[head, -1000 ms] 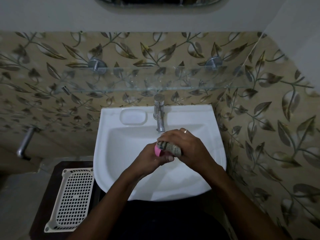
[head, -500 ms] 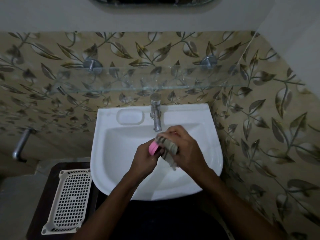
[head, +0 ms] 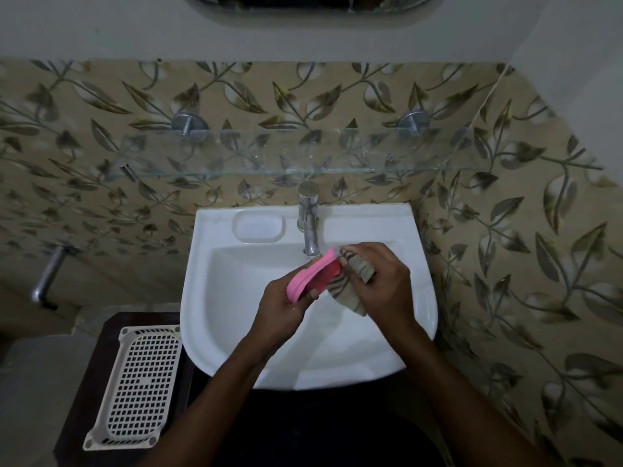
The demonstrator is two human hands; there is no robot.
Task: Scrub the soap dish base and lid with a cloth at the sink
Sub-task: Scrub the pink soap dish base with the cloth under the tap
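Over the white sink (head: 236, 298) my left hand (head: 283, 305) grips a pink soap dish piece (head: 312, 276), tilted on edge with its far end up near the tap. My right hand (head: 381, 284) holds a bunched striped grey-brown cloth (head: 354, 278) pressed against the dish's right side; a tail of the cloth hangs down below my fingers. Whether the pink piece is the base or the lid I cannot tell, and no second piece is in sight.
A chrome tap (head: 309, 224) stands at the back of the basin, just behind the dish. A moulded soap recess (head: 259, 225) lies left of it. A glass shelf (head: 286, 156) spans the tiled wall above. A white perforated tray (head: 138, 385) rests on a dark stand at lower left.
The pink dish has come out of my left fist and now shows most of its length, tilted up toward the tap. The cloth has opened out and hangs lower against it.
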